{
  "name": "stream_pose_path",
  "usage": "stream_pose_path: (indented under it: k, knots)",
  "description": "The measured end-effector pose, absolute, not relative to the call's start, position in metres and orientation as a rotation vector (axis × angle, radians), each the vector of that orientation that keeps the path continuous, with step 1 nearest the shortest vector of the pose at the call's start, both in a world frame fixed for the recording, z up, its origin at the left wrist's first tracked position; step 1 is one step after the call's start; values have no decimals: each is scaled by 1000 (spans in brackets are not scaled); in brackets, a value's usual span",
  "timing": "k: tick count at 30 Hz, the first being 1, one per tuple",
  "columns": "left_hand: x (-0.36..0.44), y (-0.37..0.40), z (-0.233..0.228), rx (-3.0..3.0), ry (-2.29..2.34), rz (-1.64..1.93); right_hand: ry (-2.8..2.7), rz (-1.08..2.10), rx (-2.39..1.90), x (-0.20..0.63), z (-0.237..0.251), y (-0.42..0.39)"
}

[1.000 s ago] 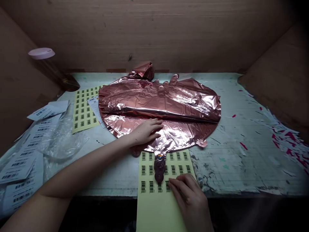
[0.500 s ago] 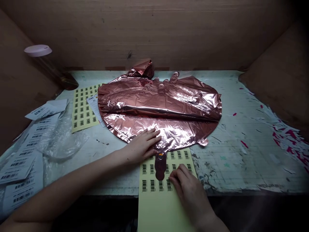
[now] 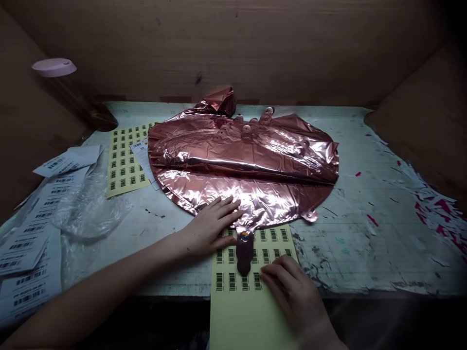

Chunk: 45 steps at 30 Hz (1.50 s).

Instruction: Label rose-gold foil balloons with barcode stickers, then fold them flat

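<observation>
A flattened rose-gold foil balloon (image 3: 241,160) lies folded on the table, with its dark narrow tail (image 3: 245,253) hanging over a yellow sheet of barcode stickers (image 3: 251,316). Spread flat, my left hand (image 3: 213,226) presses on the balloon's near edge, its thumb close to the tail. My right hand (image 3: 292,287) is pinched over the lowest row of the sheet, fingertips at a barcode sticker (image 3: 257,281); the fingers partly hide what is between them.
Another yellow sticker sheet (image 3: 122,167) lies partly beside the balloon. White barcode labels (image 3: 29,287) and crumpled clear plastic (image 3: 95,209) are at the left. A clear tube with a pale lid (image 3: 54,67) leans there. Paper scraps (image 3: 438,214) litter the right. Cardboard walls (image 3: 233,48) surround the table.
The view has shifted slightly. My left hand stays flat on the balloon, and my right hand remains pinched at the sticker sheet, hardly moved.
</observation>
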<state>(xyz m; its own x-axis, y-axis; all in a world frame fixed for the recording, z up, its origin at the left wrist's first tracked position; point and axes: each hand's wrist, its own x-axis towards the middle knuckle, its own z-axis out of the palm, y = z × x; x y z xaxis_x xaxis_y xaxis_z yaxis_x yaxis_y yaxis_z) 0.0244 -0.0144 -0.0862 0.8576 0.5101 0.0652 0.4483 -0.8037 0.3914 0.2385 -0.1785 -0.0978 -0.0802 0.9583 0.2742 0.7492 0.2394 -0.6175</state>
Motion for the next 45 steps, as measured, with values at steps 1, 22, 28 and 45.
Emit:
stream_pose_path:
  k: [1,22,28,45]
  knots:
    - [24,-15,-87,2670,711,239,-1873,433,-1563,237,-98,-178]
    - [23,-14,-89,2678,710,222,-1982,877,-1533,249,-77,-185]
    - [23,-15,-89,2716,608,392,-1576,1259,-1324,262,-34,-136]
    - [35,-33,-91,2888,-37,1075,-1338,1050,-1458,229,-97,-61]
